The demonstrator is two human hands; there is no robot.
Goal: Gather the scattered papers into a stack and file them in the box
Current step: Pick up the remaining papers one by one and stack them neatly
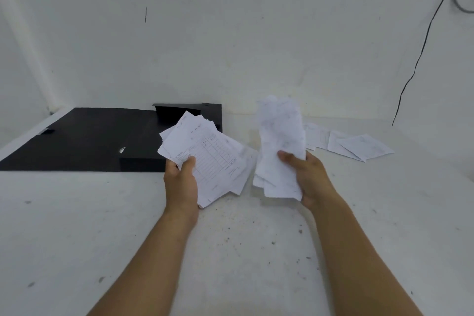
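Note:
My left hand (pixel 181 182) grips a fanned, uneven bundle of white printed papers (pixel 210 156) by its near-left corner, just above the table. My right hand (pixel 305 177) holds a second bundle of papers (pixel 279 141), upright and blurred. A black file box (pixel 84 138) lies open at the back left, its lid flat on the table and its tray part (pixel 189 113) partly hidden behind the left bundle. Several loose papers (pixel 351 145) lie scattered on the table behind and to the right of my right hand.
The white table (pixel 102 226) is speckled with dirt and meets a white wall close behind the box. A black cable (pixel 420 54) hangs down the wall at the right. The table's left edge runs beside the box lid.

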